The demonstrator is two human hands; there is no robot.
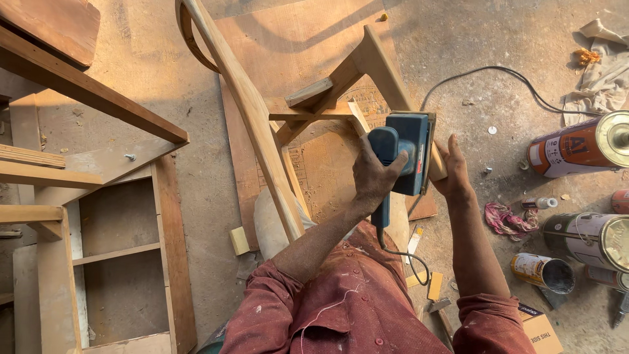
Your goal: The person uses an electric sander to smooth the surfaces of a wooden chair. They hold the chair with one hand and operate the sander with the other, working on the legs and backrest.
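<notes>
A blue electric sander [405,152] rests against a slanted leg of a bare wooden chair frame [370,62]. My left hand [372,176] grips the sander's blue handle from the left side. My right hand [451,169] is wrapped around the end of the chair leg just to the right of the sander. The sander's black cord [400,252] drops down toward my red shirt. A long curved rail of the chair frame [252,111] runs from the top toward my lap.
A plywood sheet [314,164] lies on the dusty floor under the chair frame. Wooden cabinet frames [118,216] stand at the left. Several metal cans [580,147], a pink rag [508,219], a white cloth [606,72] and a black cable [511,78] lie at the right.
</notes>
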